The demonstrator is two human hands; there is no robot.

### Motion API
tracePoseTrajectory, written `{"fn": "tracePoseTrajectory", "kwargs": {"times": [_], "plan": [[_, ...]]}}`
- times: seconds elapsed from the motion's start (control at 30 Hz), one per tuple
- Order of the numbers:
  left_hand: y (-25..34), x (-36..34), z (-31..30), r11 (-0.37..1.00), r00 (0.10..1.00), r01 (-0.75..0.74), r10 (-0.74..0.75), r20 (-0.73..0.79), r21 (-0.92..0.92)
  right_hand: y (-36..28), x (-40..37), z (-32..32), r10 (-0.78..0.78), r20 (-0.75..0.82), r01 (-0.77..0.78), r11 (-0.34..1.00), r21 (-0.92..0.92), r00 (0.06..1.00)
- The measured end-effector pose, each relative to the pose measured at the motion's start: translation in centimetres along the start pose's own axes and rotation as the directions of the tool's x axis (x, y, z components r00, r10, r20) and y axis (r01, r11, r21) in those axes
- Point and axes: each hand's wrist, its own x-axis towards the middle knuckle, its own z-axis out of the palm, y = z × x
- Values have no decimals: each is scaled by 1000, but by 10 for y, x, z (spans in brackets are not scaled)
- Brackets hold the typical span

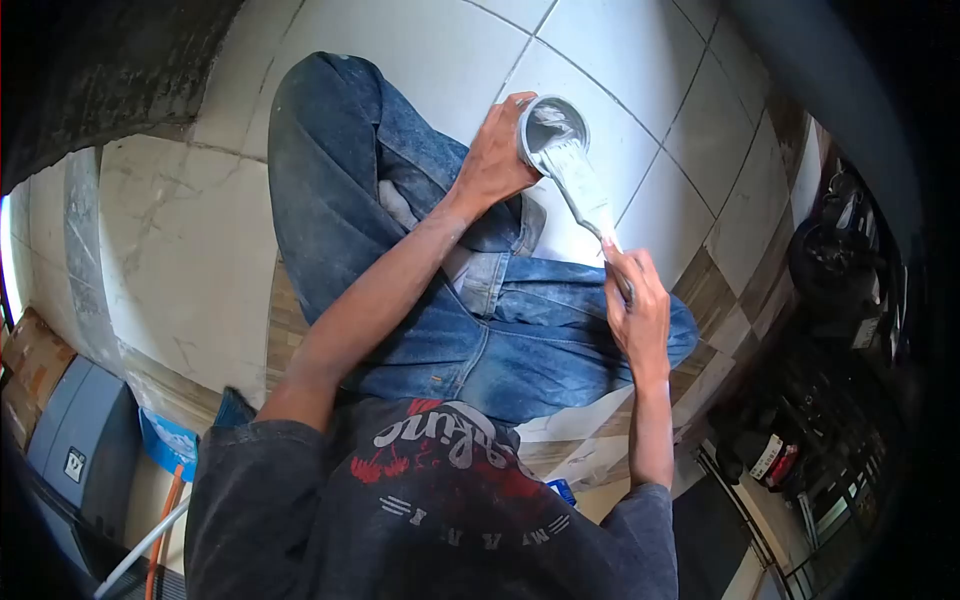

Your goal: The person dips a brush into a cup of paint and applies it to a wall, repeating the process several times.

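My left hand (497, 155) is wrapped round the side of a small grey can (524, 137), held tilted above my crossed legs. Whitish, paint-like stuff coats the inside of the can. In my right hand (640, 305) is a paintbrush (583, 190), gripped by its handle with the fingers closed. The flat head of the brush is covered in white and rests at the can's mouth, its tip just over the near rim. Part of the handle is hidden by my fingers.
I sit on a floor of large white tiles (610, 75) with brown patterned tiles (735, 290) at the right. A motorcycle (840, 245) stands at the far right. At the left are a grey-blue box (80, 430), a blue dustpan (168, 440) and an orange pole (165, 530).
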Motion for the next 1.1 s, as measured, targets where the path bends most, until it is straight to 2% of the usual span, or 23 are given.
{"fn": "tracePoseTrajectory", "kwargs": {"times": [0.07,0.1,0.17,0.23,0.3,0.33,0.37,0.43,0.5,0.57,0.6,0.67,0.7,0.77,0.8,0.87,0.9,0.97,1.0,1.03,1.1], "plan": [[-3,4,1,998,990,-56,55,-132,2,2,-2,-11,4,43,-2,999,-43,999],[2,4,-1,998,990,-59,58,-132,-3,0,-4,-19,6,41,-4,999,-48,999],[6,7,-6,942,970,179,-217,-106,-285,5,-4,-27,-35,66,36,999,-11,997],[12,4,-4,948,978,150,-183,-98,-279,17,-11,-32,-71,60,67,996,53,996],[12,4,-5,994,991,-10,-4,-130,-108,19,-19,-30,145,-32,-130,950,285,989],[11,5,-5,994,991,-42,28,-133,-101,19,-21,-29,236,-11,-210,885,415,972],[10,4,-5,994,991,-49,36,-131,-97,17,-21,-28,236,-18,-207,884,419,972],[11,3,-5,996,994,-77,72,-81,-54,11,-20,-31,373,91,-349,718,602,923],[15,2,-7,992,991,-124,122,-54,-27,10,-19,-32,384,134,-381,693,612,913],[21,1,-10,973,992,-124,120,-30,-197,8,-18,-31,366,133,-360,668,651,921],[20,3,-9,971,978,-205,199,-58,-125,8,-17,-31,368,127,-357,666,654,921],[20,0,-8,964,970,-240,237,-47,-110,7,-16,-34,299,37,-273,804,528,953],[23,-1,-8,958,963,-270,267,-38,-97,7,-14,-38,301,32,-272,803,531,953],[21,-1,-8,961,969,-249,247,-28,-123,8,-8,-51,123,-6,-113,929,351,992],[23,1,-9,956,961,-276,273,-45,-98,1,-3,-62,159,39,-163,935,314,986],[28,3,-13,941,939,-337,337,-70,16,0,7,-72,26,14,-29,962,271,1000],[27,3,-13,938,937,-346,346,-49,3,-2,14,-78,-29,17,24,969,245,999],[28,3,-12,965,967,-249,242,-80,-84,-12,34,-93,-42,86,26,983,181,995],[29,5,-14,949,948,-313,314,-48,27,-13,39,-93,-57,64,47,988,145,996],[29,4,-14,946,945,-324,324,-33,21,-12,42,-91,-43,52,35,988,149,998],[30,2,-12,981,974,-195,192,-117,-13,-10,50,-88,-144,14,142,984,106,989]]}}
